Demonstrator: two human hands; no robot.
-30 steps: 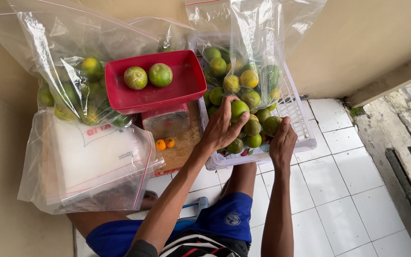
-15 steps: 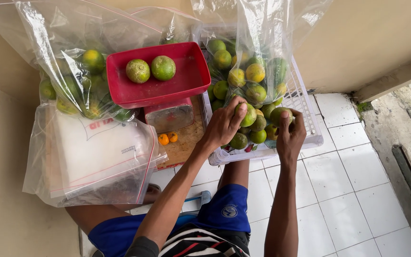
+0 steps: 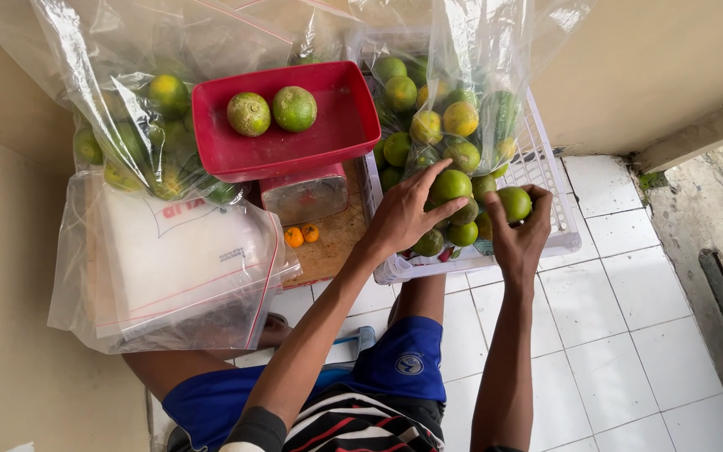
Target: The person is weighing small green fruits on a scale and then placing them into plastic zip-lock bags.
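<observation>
Both hands have drawn back toward the near rim of the white basket (image 3: 564,219), each now carrying fruit out of the clear bag (image 3: 470,75). The right hand (image 3: 519,238) pinches a green lime (image 3: 514,202) in a closed grip; the left hand (image 3: 402,219) wraps a second lime (image 3: 450,184) in curled fingers. Beyond, the red tray (image 3: 328,138) holds two more.

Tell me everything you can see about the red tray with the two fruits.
The red tray is a shallow, square pan with rounded corners, and it looks like plastic. It rests level on a small scale, between two clear bags of citrus. Two round green fruits with brownish patches lie side by side near its far edge; the rest of its floor is bare. Neither hand touches it.
</observation>
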